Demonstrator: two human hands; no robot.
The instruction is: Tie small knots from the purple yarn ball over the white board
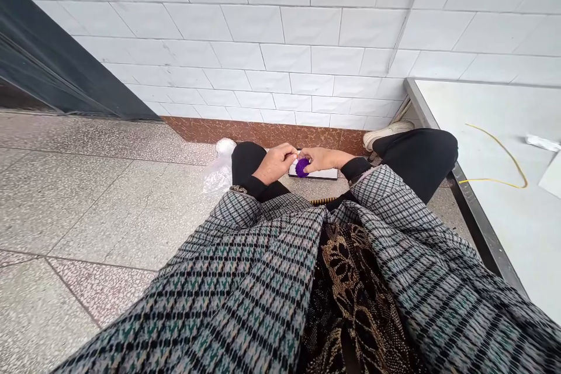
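In the head view, both hands meet low in front of me between my knees. My right hand (323, 159) is closed around a small, fuzzy purple ball (302, 168), which looks like yarn or a pom-pom. Right beside it, my left hand (279, 162) is pinched at the fingertips, close to the ball's upper left edge. What those fingertips hold is too small to make out. Under the hands lies a flat white rectangular piece with a dark edge (328, 175), partly covered by them.
By my left knee is a clear plastic bag (218, 175) with a white bundle (225, 146) at its top. A white table (495, 146) with a metal edge stands at my right, bearing a bent yellow strand (511, 158). Ahead is a tiled wall (293, 58).
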